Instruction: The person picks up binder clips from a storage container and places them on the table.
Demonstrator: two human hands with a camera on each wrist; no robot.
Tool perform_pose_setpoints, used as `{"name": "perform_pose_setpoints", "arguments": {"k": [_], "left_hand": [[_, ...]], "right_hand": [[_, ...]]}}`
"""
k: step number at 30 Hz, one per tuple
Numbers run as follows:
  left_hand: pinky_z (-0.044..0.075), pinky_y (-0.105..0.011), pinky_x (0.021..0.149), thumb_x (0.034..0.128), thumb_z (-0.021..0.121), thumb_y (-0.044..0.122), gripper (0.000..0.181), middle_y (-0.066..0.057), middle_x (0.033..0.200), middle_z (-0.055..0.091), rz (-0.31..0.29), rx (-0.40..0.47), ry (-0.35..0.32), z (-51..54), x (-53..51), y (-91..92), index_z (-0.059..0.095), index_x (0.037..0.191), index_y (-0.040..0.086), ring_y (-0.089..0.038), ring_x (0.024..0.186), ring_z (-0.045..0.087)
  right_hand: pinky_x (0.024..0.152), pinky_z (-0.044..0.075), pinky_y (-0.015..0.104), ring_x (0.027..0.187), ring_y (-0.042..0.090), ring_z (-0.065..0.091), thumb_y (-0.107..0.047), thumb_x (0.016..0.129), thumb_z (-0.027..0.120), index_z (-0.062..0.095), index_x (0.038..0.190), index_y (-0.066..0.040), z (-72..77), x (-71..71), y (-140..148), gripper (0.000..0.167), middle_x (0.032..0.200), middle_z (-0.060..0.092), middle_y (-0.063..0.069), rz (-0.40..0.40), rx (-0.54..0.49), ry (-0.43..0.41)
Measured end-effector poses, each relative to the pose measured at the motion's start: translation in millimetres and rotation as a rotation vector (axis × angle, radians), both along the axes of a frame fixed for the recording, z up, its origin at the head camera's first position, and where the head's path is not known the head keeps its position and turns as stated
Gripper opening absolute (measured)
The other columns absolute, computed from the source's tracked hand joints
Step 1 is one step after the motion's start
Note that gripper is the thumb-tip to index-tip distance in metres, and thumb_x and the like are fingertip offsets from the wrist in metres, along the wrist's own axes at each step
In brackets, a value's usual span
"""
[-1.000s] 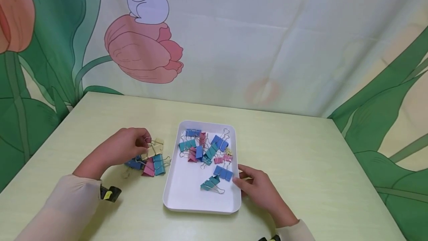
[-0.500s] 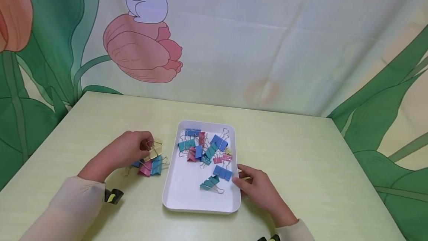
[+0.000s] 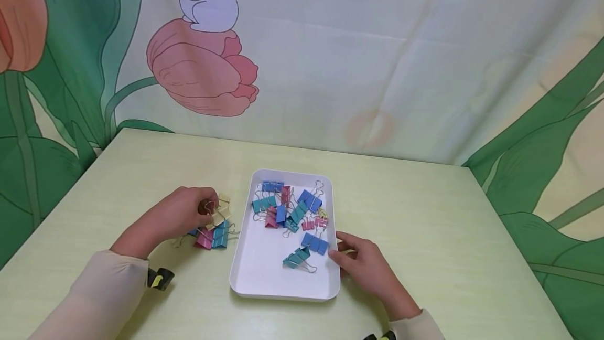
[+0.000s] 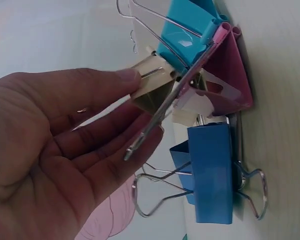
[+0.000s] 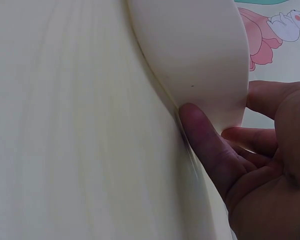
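The left wrist view shows a yellow binder clip pinched between the thumb and fingers of the left hand, at a small pile just left of the white tray; whether it has come free of its neighbours I cannot tell. Over the last second that hand has shifted slightly toward the tray and the pile has slid a little the other way, while the tray's contents look unchanged; I judge the work to be at the grasp, the clip being outside the tray. About it lie one turquoise clip, one pink clip, one blue clip and what looks like a second yellow clip. In the tray I count about thirteen: four blue clips, four green clips, four pink or red clips and one small yellow clip, though overlaps leave doubt. The right hand grips the tray's right side. One table bears everything, before a printed backdrop.
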State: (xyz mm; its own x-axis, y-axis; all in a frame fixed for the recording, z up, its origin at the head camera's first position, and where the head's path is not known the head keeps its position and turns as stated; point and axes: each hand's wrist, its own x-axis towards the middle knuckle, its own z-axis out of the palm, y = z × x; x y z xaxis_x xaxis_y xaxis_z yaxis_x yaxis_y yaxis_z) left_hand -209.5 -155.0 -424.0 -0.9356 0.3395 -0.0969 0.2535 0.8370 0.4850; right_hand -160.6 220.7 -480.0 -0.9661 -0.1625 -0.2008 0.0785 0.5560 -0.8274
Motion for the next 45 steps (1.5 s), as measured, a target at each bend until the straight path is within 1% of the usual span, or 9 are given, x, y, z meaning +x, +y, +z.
{"name": "perform_pose_setpoints", "arguments": {"k": [4,7,12,17,24,28,33,40,45], "left_hand": [[0.052,-0.035,0.075,0.0830,0.073,0.014,0.027,-0.005,0.090,0.064,0.014,0.001,0.016,4.1,2.7,4.4,0.063,0.107,0.007,-0.020,0.082,0.057],[0.054,-0.046,0.087,0.0831,0.074,0.019,0.039,-0.012,0.109,0.065,0.035,0.006,0.025,11.0,8.4,12.8,0.061,0.118,0.007,-0.029,0.099,0.060],[0.044,-0.060,0.101,0.0826,0.076,0.031,0.073,-0.017,0.147,0.043,0.068,0.015,0.021,22.5,19.9,31.2,0.042,0.146,0.018,-0.040,0.132,0.044],[0.045,-0.057,0.101,0.0778,0.080,0.037,0.100,-0.015,0.158,0.024,0.016,0.029,0.081,22.5,25.8,46.1,0.020,0.156,0.022,-0.041,0.139,0.036],[0.046,-0.056,0.100,0.0722,0.082,0.048,0.112,-0.010,0.163,0.014,-0.066,0.085,0.072,15.8,31.5,63.7,0.011,0.157,0.026,-0.040,0.143,0.030],[0.041,-0.057,0.105,0.0706,0.080,0.056,0.116,-0.003,0.163,0.014,-0.139,0.192,0.028,9.8,33.7,72.8,0.005,0.156,0.034,-0.036,0.145,0.029],[0.038,-0.057,0.108,0.0739,0.079,0.052,0.109,0.004,0.162,0.019,-0.237,0.342,-0.050,2.2,36.1,85.5,0.006,0.154,0.040,-0.032,0.140,0.039],[0.042,-0.051,0.108,0.0816,0.076,0.042,0.081,0.004,0.152,0.042,-0.313,0.351,-0.123,-8.4,36.3,104.1,0.035,0.150,0.027,-0.030,0.135,0.047],[0.050,-0.043,0.100,0.0872,0.071,0.032,0.065,0.001,0.142,0.055,-0.342,0.338,-0.130,-16.9,34.6,115.5,0.045,0.146,0.022,-0.026,0.124,0.058]], "right_hand": [[0.069,0.059,0.029,0.084,0.017,0.066,-0.028,0.090,0.069,0.053,0.139,-0.012,-0.5,0.3,0,0.054,0.110,0.066,0.010,0.003,-0.004,0.005],[0.068,0.059,0.029,0.084,0.017,0.066,-0.028,0.090,0.069,0.053,0.139,-0.012,-1.0,0.4,1,0.054,0.109,0.066,0.010,0.005,-0.008,0.005],[0.068,0.060,0.029,0.083,0.017,0.067,-0.028,0.090,0.069,0.054,0.139,-0.013,-2.0,0.4,1,0.053,0.109,0.066,0.010,0.007,-0.017,0.002],[0.068,0.060,0.029,0.083,0.017,0.066,-0.028,0.090,0.068,0.054,0.139,-0.012,-2.0,1.4,0,0.053,0.109,0.066,0.010,0.013,-0.025,-0.001],[0.068,0.059,0.029,0.083,0.017,0.066,-0.027,0.090,0.068,0.054,0.139,-0.012,-1.6,1.6,0,0.053,0.108,0.066,0.010,0.011,-0.014,0.004],[0.069,0.060,0.029,0.083,0.017,0.065,-0.027,0.090,0.069,0.053,0.139,-0.013,-1.5,0.8,0,0.053,0.108,0.066,0.008,0.006,-0.005,-0.007],[0.069,0.060,0.030,0.083,0.017,0.065,-0.027,0.090,0.068,0.053,0.139,-0.013,-1.3,0.9,0,0.054,0.109,0.066,0.009,0.011,-0.012,-0.007],[0.068,0.060,0.030,0.083,0.017,0.066,-0.026,0.090,0.069,0.054,0.138,-0.012,-0.7,1.5,1,0.052,0.107,0.066,0.009,0.011,-0.029,0.003],[0.068,0.060,0.029,0.083,0.016,0.067,-0.026,0.090,0.069,0.054,0.138,-0.012,0.1,1.5,1,0.052,0.107,0.067,0.010,0.012,-0.040,0.012]]}}
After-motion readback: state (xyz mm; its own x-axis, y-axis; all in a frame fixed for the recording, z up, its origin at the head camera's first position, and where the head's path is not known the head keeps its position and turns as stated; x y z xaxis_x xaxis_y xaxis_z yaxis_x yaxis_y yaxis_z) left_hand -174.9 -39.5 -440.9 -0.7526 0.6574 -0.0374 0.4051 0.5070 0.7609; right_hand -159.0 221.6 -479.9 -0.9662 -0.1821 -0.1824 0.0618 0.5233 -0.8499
